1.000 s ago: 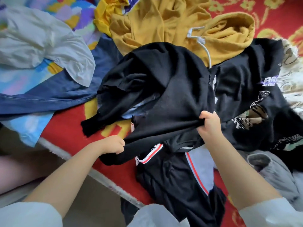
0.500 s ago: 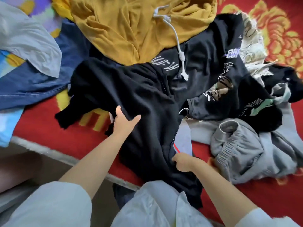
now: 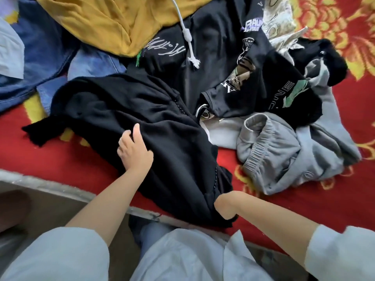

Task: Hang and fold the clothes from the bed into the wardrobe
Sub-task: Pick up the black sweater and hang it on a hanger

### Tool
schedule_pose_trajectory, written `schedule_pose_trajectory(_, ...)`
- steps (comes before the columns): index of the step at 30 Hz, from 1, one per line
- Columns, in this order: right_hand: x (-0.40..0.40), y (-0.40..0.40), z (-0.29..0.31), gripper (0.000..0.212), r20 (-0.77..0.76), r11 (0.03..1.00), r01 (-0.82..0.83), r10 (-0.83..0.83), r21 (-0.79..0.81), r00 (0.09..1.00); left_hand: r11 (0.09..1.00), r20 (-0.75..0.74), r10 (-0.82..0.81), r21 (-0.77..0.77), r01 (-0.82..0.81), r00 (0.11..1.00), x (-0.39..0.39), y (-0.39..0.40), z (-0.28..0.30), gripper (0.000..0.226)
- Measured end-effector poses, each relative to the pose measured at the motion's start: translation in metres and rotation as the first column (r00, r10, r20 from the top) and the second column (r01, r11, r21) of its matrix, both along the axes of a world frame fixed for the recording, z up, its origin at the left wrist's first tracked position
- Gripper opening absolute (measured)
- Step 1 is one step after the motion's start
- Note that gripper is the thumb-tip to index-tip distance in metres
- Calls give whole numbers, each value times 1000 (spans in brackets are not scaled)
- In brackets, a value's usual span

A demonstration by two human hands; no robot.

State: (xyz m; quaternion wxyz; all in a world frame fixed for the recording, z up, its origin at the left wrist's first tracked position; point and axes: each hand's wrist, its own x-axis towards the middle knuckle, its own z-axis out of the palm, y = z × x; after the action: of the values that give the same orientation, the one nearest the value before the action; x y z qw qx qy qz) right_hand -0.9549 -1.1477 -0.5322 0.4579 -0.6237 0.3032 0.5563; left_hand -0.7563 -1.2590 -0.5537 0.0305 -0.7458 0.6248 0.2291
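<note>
Progress is looking early: the clothes are all lying loose on the bed, none visibly folded, none on a hanger, and the wardrobe is not showing in this view.

Left hand is pressing on the black garment, fingers curling into a fold of the cloth, thumb lifting clear. Right hand is tucking under the garment's near hem; its fingers are hidden by the cloth, so I cannot tell whether they are gripping or lying flat. Judgement: this piece is being spread or gathered for a first fold.

Beyond the left hand a mustard hoodie with a white drawstring is lying over a black printed shirt. To the right of the right hand, grey sweatpants are sitting bunched, touching the printed shirt. Left of and beyond the left hand, blue denim is spreading toward the frame edge. All of these are waiting, so most of the task is remaining.

Surface: a red bedcover with yellow flower pattern, soft and uneven. Nearer than both hands the bed edge is running across, with brown floor below it. Nothing more of the room is showing.
</note>
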Motion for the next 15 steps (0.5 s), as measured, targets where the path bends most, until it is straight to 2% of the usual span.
schedule_pose_trajectory(1,-1,8,-3,32,-20,1000,-20,21,23,1000,988,30,-124,-93,126,992,0,5,-3,77)
schedule_pose_trajectory(2,-1,14,-4,32,-42,999,-41,42,32,998,965,51,-230,-118,235,972,-1,9,-5,70)
schedule_pose_trajectory(4,-5,23,-11,32,-71,1000,-12,13,14,997,932,72,-363,15,363,929,-1,11,-10,39)
schedule_pose_trajectory(5,-7,25,-15,32,-71,999,49,-49,-10,996,908,89,-414,104,405,906,-5,11,-14,32)
schedule_pose_trajectory(7,-17,22,-20,27,-48,960,257,-264,-113,963,858,74,-475,262,442,877,-10,14,-16,33)
schedule_pose_trajectory(8,-24,18,-23,22,-24,903,388,-399,-182,917,829,47,-492,330,451,869,-10,15,-16,33)
schedule_pose_trajectory(10,-38,16,-25,19,25,743,601,-623,-295,782,762,-13,-506,462,454,862,-8,21,-8,34)
schedule_pose_trajectory(12,-48,17,-30,36,115,513,776,-803,-367,584,703,-59,-499,556,444,864,-1,28,8,38)
schedule_pose_trajectory(13,-50,17,-32,42,193,365,851,-868,-378,457,682,-77,-475,598,422,877,3,31,16,40)
schedule_pose_trajectory(15,-44,16,-31,50,322,-12,948,-942,-318,96,689,-86,-339,656,309,937,15,38,26,40)
